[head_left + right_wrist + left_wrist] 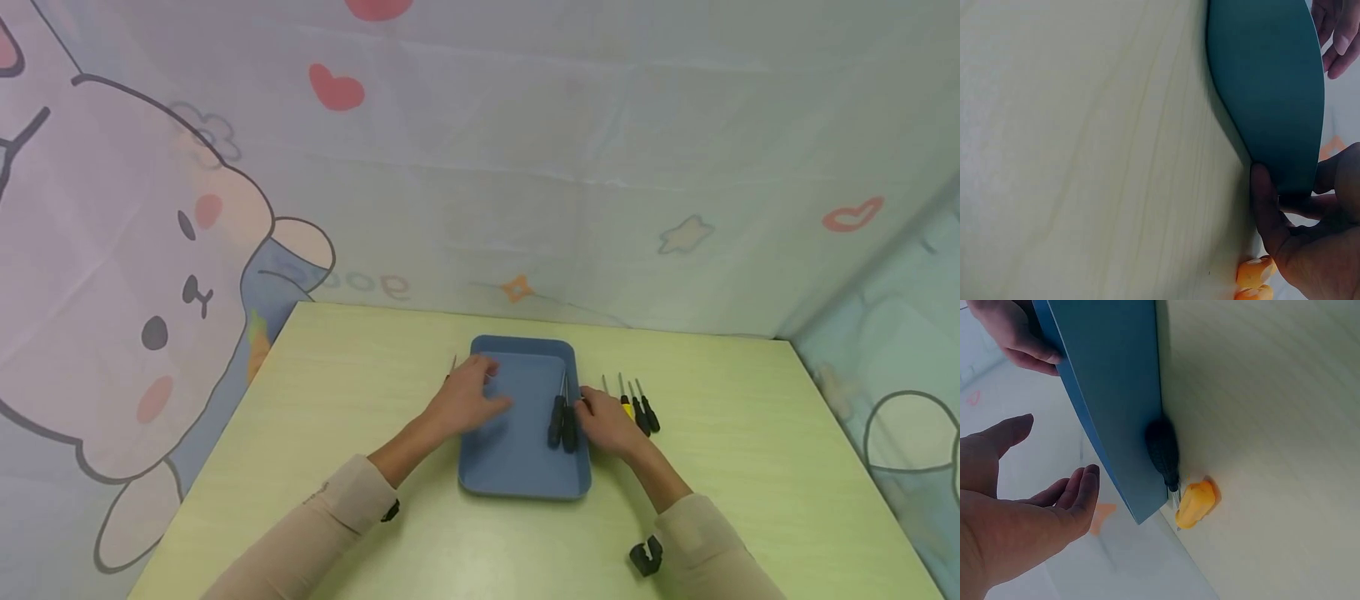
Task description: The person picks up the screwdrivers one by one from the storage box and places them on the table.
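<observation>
A blue tray (517, 475) lies on the table, with two dark-handled screwdrivers (562, 425) near its right wall. My left hand (468, 396) hovers over the tray's left side; in the left wrist view its thumb and fingers are spread, holding nothing. At the right rim, my right hand (607, 421) grips the tray's edge. The right wrist view shows its fingers (1265, 200) against the outer wall and at the rim. Outside the left wall lie a black-handled screwdriver (1163, 450) and a yellow-handled one (1196, 503), both mostly hidden in the head view.
Right of the tray, several screwdrivers (643, 412) lie side by side, one yellow-handled and partly behind the right hand. Black clips (647, 556) show at both wrists. A printed cloth (570, 167) hangs behind the pale table (720, 467).
</observation>
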Action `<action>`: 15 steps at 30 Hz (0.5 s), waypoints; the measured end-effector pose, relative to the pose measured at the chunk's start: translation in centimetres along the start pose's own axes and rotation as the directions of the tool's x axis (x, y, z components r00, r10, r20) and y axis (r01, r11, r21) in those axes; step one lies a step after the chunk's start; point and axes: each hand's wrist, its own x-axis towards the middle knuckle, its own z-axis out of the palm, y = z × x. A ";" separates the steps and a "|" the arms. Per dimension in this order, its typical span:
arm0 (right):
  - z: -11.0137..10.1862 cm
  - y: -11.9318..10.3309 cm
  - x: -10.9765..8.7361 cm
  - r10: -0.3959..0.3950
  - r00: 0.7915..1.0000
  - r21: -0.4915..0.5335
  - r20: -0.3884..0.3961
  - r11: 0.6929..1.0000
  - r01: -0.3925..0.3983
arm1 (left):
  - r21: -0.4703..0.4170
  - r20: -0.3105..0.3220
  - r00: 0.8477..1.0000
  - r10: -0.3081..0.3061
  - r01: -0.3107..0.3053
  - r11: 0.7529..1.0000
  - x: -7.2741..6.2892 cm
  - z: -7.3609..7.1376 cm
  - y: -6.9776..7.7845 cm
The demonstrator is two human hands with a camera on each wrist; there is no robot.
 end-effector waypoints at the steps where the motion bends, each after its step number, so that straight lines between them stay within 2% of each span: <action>1: 0.0 0.0 0.0 0.008 1.000 0.003 0.004 1.000 -0.008 | -0.016 0.003 1.000 -0.003 0.003 1.000 0.0 0.1 0.1; 4: -0.2 -0.6 -0.1 0.041 0.999 0.008 0.008 0.999 -0.042 | -0.031 0.011 1.000 -0.004 0.004 1.000 0.0 0.4 0.3; 15: -0.2 -0.6 -0.2 0.046 0.999 0.004 0.000 0.999 -0.046 | -0.030 0.046 0.999 0.021 -0.020 0.999 0.7 2.3 0.3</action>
